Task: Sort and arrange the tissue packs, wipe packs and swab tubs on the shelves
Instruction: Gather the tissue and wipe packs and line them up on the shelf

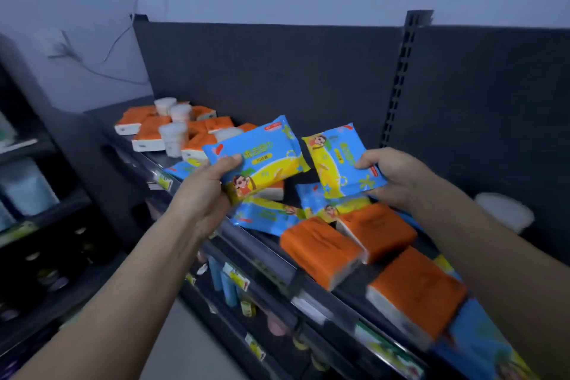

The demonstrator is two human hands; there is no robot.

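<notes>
Blue and yellow film, printed with a cartoon child, fills both hands. The left grip [203, 194] pinches one wipe pack [262, 160] by its near left end, thumb on the printed face and fingers curled beneath. The right grip [391, 176] pinches a second wipe pack [339, 163] by its right edge in the same way. Both packs are held up off the top shelf [237, 236], tilted, side by side with a narrow gap between them. Right under them, loose wipe packs [265, 214] lie flat and overlapping on the shelf. Nearer and to the right, three orange tissue packs [320, 247] sit askew, the two farther ones touching. At the far left end of the shelf, a heap of far tissue packs [145, 136] has several clear swab tubs [174, 137] standing upright on and among them. A pale rounded thing [505, 210] rests by the back on the right, too blurred to name. Behind it all stands the dark back panel [277, 71] with a slotted upright [401, 77]. On the lower shelf [271, 299], small bottles show dimly.
</notes>
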